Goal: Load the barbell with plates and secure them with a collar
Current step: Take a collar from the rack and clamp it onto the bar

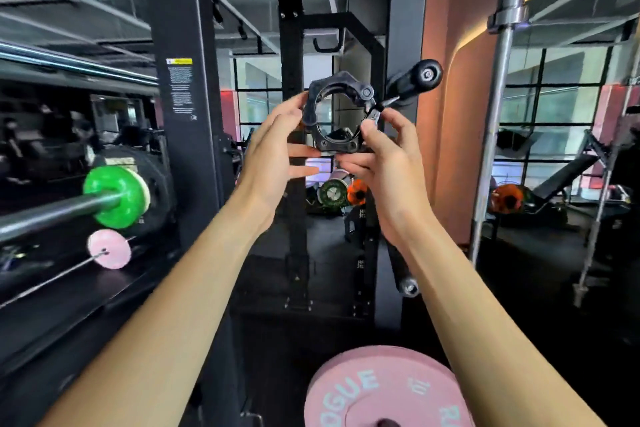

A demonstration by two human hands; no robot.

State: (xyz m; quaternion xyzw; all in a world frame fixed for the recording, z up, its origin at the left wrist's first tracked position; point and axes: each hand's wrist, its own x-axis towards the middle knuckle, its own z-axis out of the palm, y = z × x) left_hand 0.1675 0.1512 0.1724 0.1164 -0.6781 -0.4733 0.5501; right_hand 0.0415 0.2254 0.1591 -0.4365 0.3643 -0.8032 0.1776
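Barbell sleeve, bare steel (52, 211), pokes toward me at far left, carrying a small green plate (116, 196) against a larger black plate (157, 184); nothing locks them yet. Left hand (273, 156) pinches the left rim of the black plastic clamp collar (337, 114), held up at centre, well apart from the sleeve. Right hand (384, 156) grips its right side, thumb at the metal lever (375, 111). Lever looks flipped out, though I can't be sure. My plan: keep it fully open, carry the ring left, square its bore to the sleeve, slide flush against green, then snap shut. Pink bumper plate (388, 388) lies low right, unloaded.
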